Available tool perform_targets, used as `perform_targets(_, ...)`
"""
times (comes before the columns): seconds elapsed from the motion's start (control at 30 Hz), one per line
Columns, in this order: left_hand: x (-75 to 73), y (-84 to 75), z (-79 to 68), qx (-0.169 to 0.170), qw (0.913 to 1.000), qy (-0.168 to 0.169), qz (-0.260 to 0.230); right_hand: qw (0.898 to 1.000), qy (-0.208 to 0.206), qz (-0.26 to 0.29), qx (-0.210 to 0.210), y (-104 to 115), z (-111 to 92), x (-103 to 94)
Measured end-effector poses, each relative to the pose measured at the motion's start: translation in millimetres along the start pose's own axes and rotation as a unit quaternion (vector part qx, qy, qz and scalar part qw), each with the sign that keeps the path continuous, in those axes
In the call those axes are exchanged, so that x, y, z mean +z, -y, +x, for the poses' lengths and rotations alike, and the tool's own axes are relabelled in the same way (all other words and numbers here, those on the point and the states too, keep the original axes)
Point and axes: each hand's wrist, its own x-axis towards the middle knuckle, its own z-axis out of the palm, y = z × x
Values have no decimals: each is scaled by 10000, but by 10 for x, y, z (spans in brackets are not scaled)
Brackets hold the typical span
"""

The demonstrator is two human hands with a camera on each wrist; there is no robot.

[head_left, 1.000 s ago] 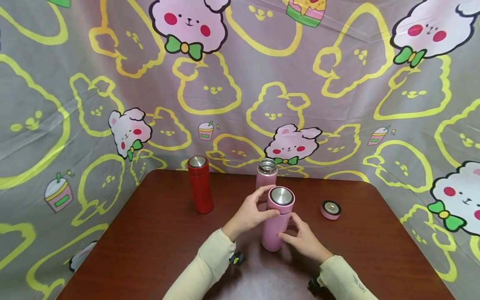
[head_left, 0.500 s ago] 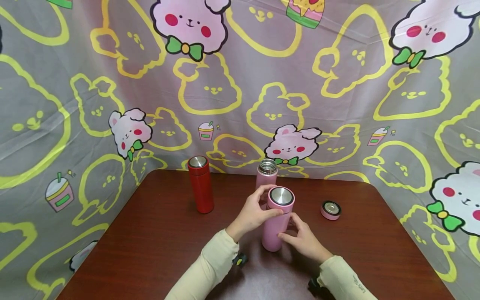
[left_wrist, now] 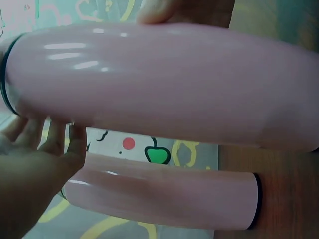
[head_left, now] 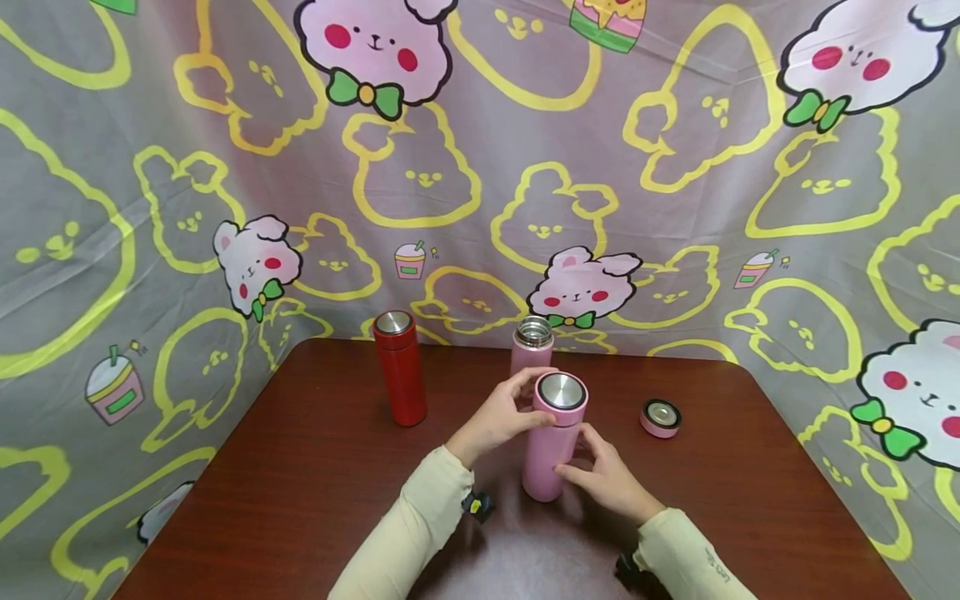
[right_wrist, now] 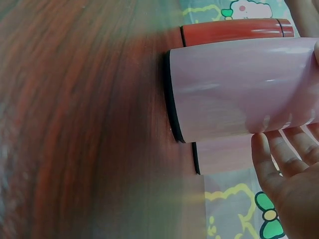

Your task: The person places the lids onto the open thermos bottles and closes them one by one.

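Observation:
A pink thermos with a steel-topped pink lid stands upright on the table between both hands. My left hand grips the lid, thumb in front and fingers around the far side. Lower down, my right hand holds the body from the right, its thumb on the front. Right behind is a second pink thermos, its steel mouth uncovered. In the left wrist view the held thermos crosses the frame above the second one. The right wrist view shows the thermos base at the tabletop.
A red thermos with its lid on stands at the back left. A loose pink lid lies upside down on the right of the brown table. Patterned cloth hangs around the back and sides.
The left thumb has shifted slightly left across the lid, after sliding a little to the right half a second ago. The thermos and right hand stay in place; the head view tilts slightly.

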Motion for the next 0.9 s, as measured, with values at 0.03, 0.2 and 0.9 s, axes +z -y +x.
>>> perform_targets(0.03,-18,9,7,-17,10000,83,-43,10000,6,-15,24,13,1,1)
perform_targets(0.2,-83,44,40,46,9987,450,-226,10000,12,10,49,1,4,8)
perform_targets(0.9,152,-92,-101,-3,9984,-565,-39,9998,-89,61,-145,1,-3,22)
